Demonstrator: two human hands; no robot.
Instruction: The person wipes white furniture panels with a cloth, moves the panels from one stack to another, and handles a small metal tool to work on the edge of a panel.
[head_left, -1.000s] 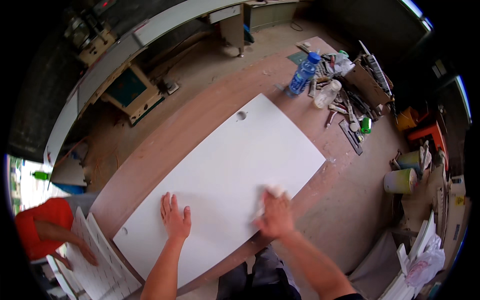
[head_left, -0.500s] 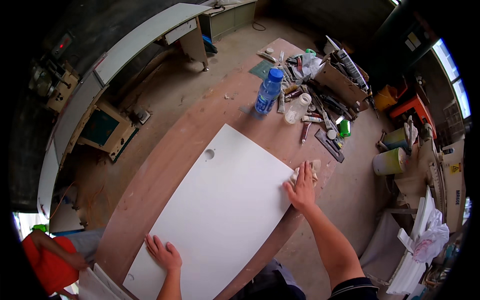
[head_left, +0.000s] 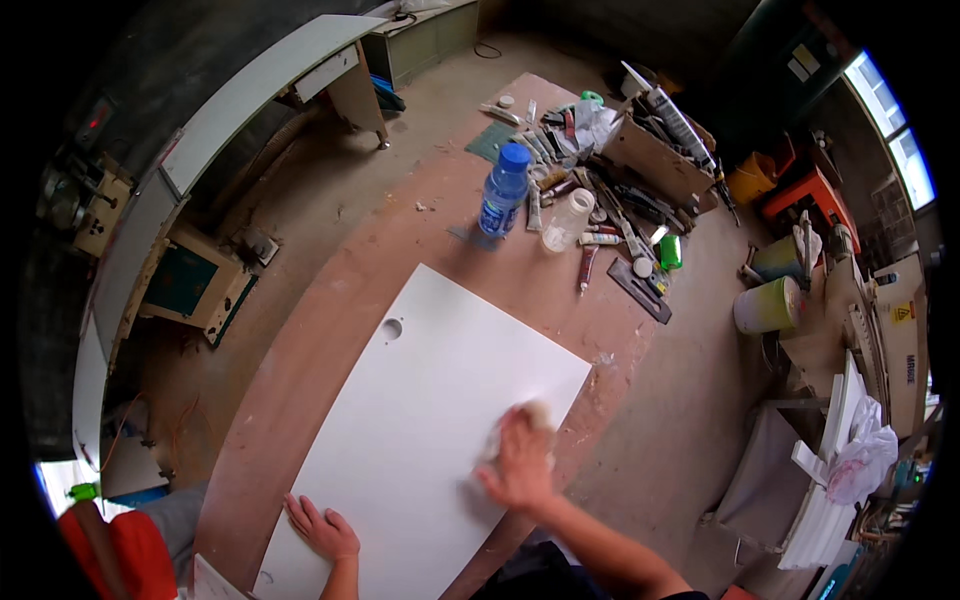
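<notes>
A white panel [head_left: 430, 390] with a round cup hole [head_left: 392, 329] near its far left corner lies flat on the brown worktable [head_left: 330, 330]. My left hand [head_left: 322, 530] rests on the panel's near left edge, palm down, fingers apart. Toward the right edge, my right hand [head_left: 522, 465] presses a pale crumpled cloth [head_left: 540, 412] against the panel's surface. Motion smears its fingers, and the palm hides most of the cloth.
Beyond the panel stand a blue-capped bottle [head_left: 503, 192] and a clear plastic bottle [head_left: 568, 222]. Several tubes and tools lie around a cardboard box [head_left: 660, 160]. A green-white bucket [head_left: 768, 305] is on the right. At lower left is a person in red [head_left: 135, 555].
My right hand has slid the cloth from the panel's far right edge back toward me and inward onto its face. My left hand stays at the near left edge.
</notes>
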